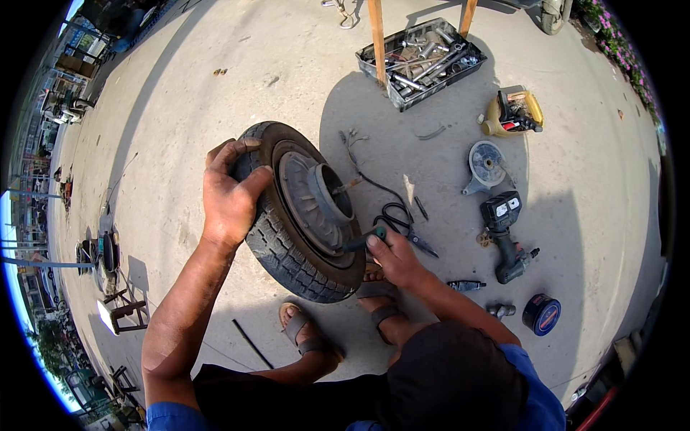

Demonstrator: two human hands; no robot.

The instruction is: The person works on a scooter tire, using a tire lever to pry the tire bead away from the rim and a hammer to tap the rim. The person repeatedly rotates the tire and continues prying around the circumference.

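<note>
A wheel with a black treaded tyre (291, 251) and a grey metal hub (305, 197) is tilted up in front of me, above my sandalled feet. My left hand (233, 190) grips the tyre's upper left side, thumb on the sidewall. In my right hand (395, 258) is a slim dark tool with a green end (379, 232); its other end meets the hub's lower rim. The tool's exact kind is unclear. From the hub's collar sticks an axle (348, 186), and a black cable (384, 188) lies behind it. Black-handled scissors (417, 241) lie just beyond my right hand.
Beyond the wheel stand a black crate (402, 103) of sockets and wrenches and a cut yellow jug (492, 122) holding small tools. To the right lie a round grey metal cover (486, 164), a cordless impact wrench (507, 251) and a round dark blue tin (541, 314). A black rod (251, 343) lies near my left foot.
</note>
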